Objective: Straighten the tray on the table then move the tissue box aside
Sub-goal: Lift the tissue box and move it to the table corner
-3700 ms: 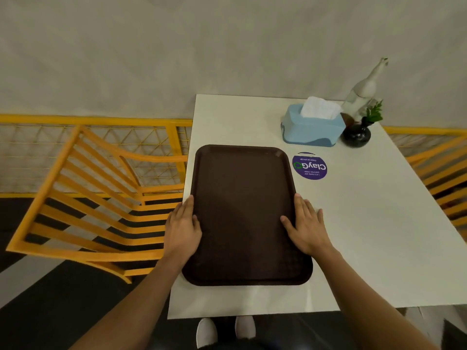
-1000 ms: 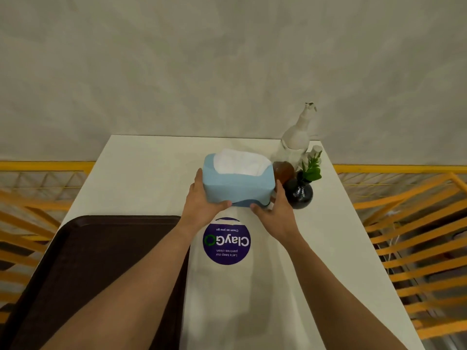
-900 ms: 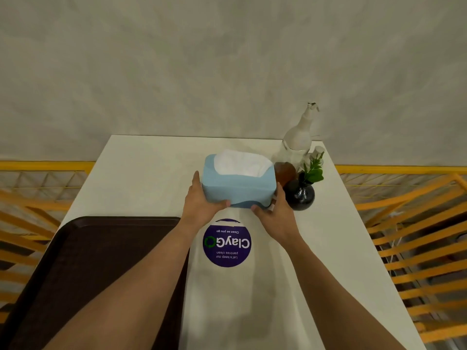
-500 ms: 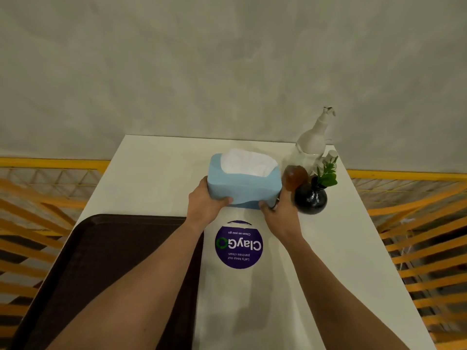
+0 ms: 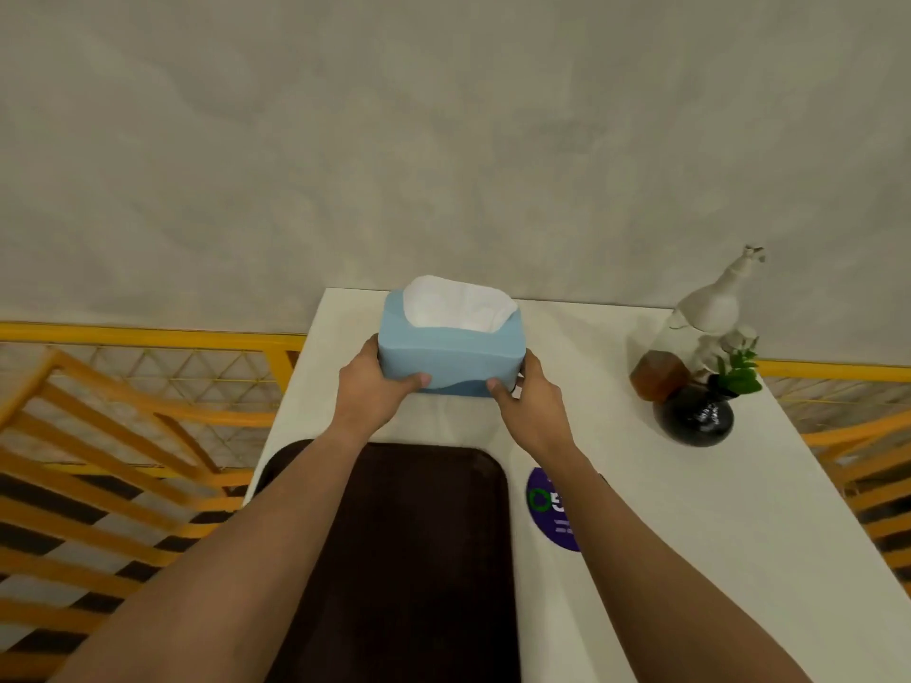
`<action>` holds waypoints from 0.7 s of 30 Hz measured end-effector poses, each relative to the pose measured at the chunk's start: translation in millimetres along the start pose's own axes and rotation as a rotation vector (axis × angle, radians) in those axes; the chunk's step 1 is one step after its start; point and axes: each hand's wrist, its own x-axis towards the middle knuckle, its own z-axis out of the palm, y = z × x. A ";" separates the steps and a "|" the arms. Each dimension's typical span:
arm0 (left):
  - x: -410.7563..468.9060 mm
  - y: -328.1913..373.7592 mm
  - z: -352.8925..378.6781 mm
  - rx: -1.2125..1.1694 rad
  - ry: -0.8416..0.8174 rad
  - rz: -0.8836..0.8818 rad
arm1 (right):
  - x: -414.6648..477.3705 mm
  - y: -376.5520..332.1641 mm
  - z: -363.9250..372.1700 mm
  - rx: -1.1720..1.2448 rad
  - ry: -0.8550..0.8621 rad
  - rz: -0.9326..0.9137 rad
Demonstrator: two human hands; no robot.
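Note:
A light blue tissue box (image 5: 451, 359) with white tissue at its top is near the far edge of the white table (image 5: 690, 510), towards its left side. My left hand (image 5: 372, 386) grips the box's left end and my right hand (image 5: 530, 399) grips its right end. Whether the box touches the table I cannot tell. The dark brown tray (image 5: 419, 559) lies lengthwise just in front of the box, partly covered by my forearms.
A clear bottle with a white pump (image 5: 700, 322), a brown jar (image 5: 658, 379) and a black vase with a green sprig (image 5: 695, 416) stand at the table's far right. A purple round sticker (image 5: 552, 510) lies right of the tray. Yellow chairs (image 5: 113, 451) flank the table.
Both hands have carried the tissue box to the left, away from the vase and bottle, to a spot beyond the tray's far end. The sticker now lies to the right of my right arm.

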 end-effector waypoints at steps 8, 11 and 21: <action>43.8 -34.0 -70.8 -0.028 0.005 0.011 | 22.0 -41.1 71.8 -0.036 0.011 -0.017; 59.6 -47.5 -88.5 -0.039 -0.015 0.030 | 28.8 -50.8 94.4 -0.054 0.025 -0.012; 93.7 -80.5 -106.0 -0.048 -0.046 0.049 | 49.5 -55.3 132.6 -0.119 0.033 -0.031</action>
